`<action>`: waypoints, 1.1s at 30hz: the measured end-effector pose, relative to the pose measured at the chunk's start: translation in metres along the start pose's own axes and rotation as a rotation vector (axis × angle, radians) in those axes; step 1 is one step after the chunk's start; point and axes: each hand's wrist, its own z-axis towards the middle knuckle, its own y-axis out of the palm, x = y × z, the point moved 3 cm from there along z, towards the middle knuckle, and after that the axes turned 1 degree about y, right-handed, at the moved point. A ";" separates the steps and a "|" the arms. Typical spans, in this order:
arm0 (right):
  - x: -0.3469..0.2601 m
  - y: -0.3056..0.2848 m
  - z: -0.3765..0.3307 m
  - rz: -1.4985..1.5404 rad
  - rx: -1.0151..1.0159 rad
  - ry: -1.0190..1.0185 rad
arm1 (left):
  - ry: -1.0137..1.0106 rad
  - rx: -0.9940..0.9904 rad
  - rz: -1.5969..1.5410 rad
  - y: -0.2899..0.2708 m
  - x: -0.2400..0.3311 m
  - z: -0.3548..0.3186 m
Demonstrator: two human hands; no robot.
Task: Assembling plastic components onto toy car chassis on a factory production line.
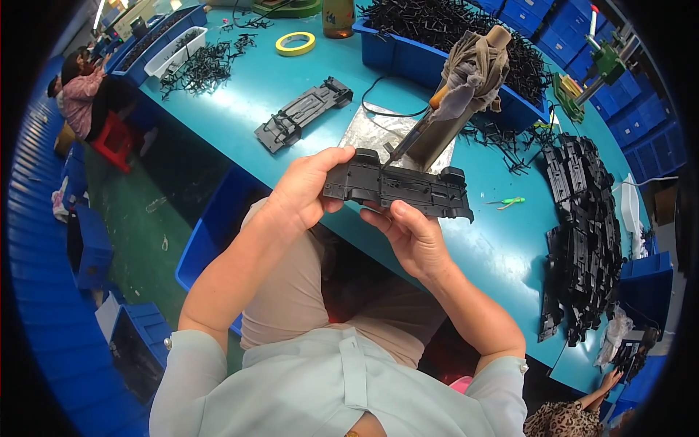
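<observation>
A black plastic vehicle chassis [429,191] is held level over the table's near edge, between both my hands. My left hand [313,186] is closed on its left end, thumb along the upper edge. Lower down, my right hand [409,237] pinches the near edge around the middle, with the thumb on top. A thin soldering-iron-like tool [413,137] slants down to the chassis; its tip appears at the far edge, but I cannot tell if they touch. Grey cloth [466,73] binds the tool to a metal stand [445,135]. A similar chassis [306,113] lies beyond my left hand.
A blue bin [397,52] heaped with small black parts stands behind the stand. Stacked black chassis [582,233] line the right side. Yellow tape [295,44], green-handled snips [506,201] and a metal plate [371,135] lie on the table. Co-workers sit far left and lower right.
</observation>
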 end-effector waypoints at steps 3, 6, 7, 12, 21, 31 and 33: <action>0.000 0.001 0.000 -0.052 -0.002 -0.019 | -0.008 0.011 -0.025 -0.002 -0.003 0.003; -0.001 0.002 0.001 -0.063 -0.003 -0.020 | -0.007 -0.006 -0.030 -0.005 -0.006 0.005; 0.000 -0.001 0.003 -0.062 -0.004 -0.007 | 0.005 -0.007 -0.037 -0.006 -0.008 0.007; 0.002 -0.002 0.005 -0.056 0.005 -0.007 | 0.017 0.001 -0.066 -0.009 -0.013 0.011; 0.009 -0.010 0.008 0.013 0.068 0.015 | 0.065 -0.021 -0.029 -0.015 -0.014 0.018; 0.007 -0.009 0.010 0.036 0.041 0.009 | 0.063 -0.062 0.011 -0.012 -0.004 0.022; 0.006 -0.007 0.010 0.055 0.018 0.006 | 0.053 -0.085 0.034 -0.011 -0.002 0.024</action>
